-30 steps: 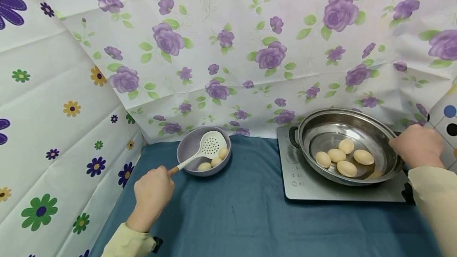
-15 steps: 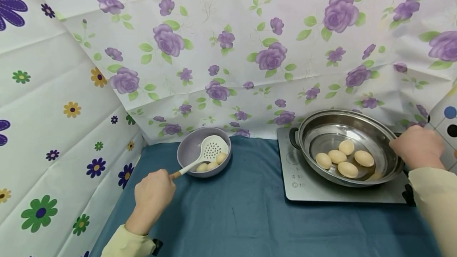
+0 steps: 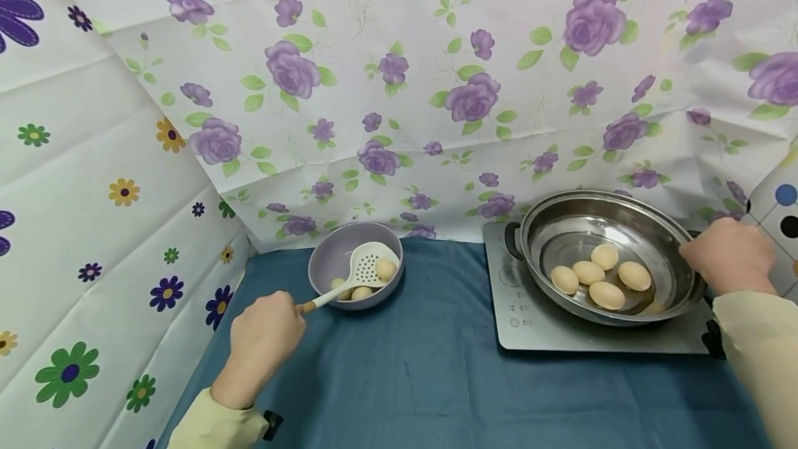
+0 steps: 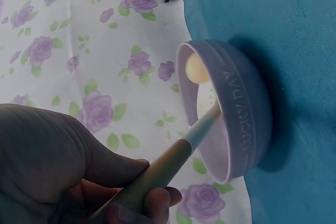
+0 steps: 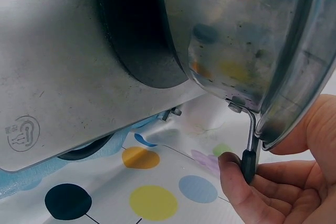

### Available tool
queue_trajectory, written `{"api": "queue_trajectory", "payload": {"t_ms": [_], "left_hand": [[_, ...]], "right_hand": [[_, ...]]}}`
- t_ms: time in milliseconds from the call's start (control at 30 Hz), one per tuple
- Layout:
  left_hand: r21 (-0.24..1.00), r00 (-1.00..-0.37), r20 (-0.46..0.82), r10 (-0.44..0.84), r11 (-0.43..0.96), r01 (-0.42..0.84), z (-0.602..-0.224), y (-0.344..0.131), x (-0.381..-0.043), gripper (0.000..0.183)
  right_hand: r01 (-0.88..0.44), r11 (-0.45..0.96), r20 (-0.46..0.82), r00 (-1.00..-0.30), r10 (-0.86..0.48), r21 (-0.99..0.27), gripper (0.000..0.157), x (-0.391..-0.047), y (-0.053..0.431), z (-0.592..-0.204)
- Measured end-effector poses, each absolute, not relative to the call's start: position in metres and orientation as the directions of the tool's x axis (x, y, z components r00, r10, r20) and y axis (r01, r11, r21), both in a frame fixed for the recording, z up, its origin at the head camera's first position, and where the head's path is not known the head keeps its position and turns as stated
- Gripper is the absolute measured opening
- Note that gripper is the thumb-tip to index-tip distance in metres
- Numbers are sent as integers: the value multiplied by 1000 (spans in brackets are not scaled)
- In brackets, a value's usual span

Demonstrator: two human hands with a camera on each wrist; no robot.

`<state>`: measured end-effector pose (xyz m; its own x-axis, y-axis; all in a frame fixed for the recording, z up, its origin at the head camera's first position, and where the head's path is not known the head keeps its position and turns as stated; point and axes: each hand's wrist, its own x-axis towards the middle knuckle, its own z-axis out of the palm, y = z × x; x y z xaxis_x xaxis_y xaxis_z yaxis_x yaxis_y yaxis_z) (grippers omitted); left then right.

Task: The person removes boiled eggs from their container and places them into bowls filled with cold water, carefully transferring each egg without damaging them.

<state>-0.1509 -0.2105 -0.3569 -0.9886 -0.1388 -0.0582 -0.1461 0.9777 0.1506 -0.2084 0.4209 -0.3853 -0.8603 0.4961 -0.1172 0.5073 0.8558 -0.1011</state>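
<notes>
My left hand [image 3: 267, 328] grips the wooden handle of a white slotted spoon [image 3: 361, 267], whose perforated head is inside a purple bowl [image 3: 325, 265]. One egg [image 3: 385, 269] lies on the right part of the spoon's head; two more eggs show beside and below it, partly hidden by the spoon. In the left wrist view, thumb and fingers wrap the handle [image 4: 163, 169]. My right hand [image 3: 728, 255] holds the side handle [image 5: 250, 163] of a steel pan [image 3: 670, 262]. The pan leans over the induction cooker, with several eggs [image 3: 606, 295] in shallow water.
The induction cooker [image 3: 561, 335] sits at the right on a blue tablecloth [image 3: 430, 366]. A floral sheet [image 3: 399, 123] hangs close behind the bowl and pan. Another patterned sheet [image 3: 81, 227] stands along the left side.
The slotted spoon's head has shifted down and right among the eggs in the bowl, and one egg now rests on it. The right hand and pan have hardly moved.
</notes>
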Motion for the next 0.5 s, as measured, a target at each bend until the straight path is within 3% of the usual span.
{"api": "queue_trajectory", "payload": {"t_ms": [500], "left_hand": [[200, -984, -77, -158, 965, -171, -350, -218, -149, 32]], "right_hand": [[475, 876, -71, -880, 470, -88, 49, -210, 423, -387]]}}
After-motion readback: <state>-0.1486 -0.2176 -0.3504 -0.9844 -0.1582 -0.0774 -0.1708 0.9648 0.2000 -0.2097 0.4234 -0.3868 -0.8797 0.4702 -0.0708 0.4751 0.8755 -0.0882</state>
